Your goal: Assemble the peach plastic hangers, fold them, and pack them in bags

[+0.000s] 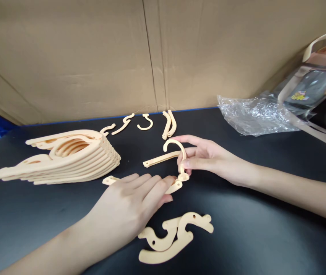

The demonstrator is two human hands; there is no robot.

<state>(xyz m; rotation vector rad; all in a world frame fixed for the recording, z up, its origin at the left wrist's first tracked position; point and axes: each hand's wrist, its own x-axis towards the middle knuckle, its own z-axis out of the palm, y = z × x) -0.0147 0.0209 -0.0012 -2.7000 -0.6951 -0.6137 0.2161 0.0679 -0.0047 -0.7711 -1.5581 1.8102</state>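
- One pale hook point(184, 152) is located to the right of the stack of pale frames point(94, 162), pinched between thumb and fingers of the right hand point(205, 154).
- The left hand point(140, 198), back upward, grasps an arm piece point(174, 187) just right of the stack. The hook's base meets this piece; whether the joint is seated cannot be told.
- Risk: the hook may twist or slip if pressed off-line.
- Risk: the arm piece may pivot if held too lightly; excess force could strain the joint.
- Risk: sideways movement could knock the straight bar point(161, 159), right of the stack, or the curved parts point(165, 244), right of the stack and nearer the person.
- Surface: a smooth black tabletop point(251, 236) supports the stack; its low friction could let loose parts slide.
- Room: a brown panel point(79, 57), apparently cardboard, stands behind the stack. Clear film point(254, 114) and a bottle point(317, 80) are well to its right.
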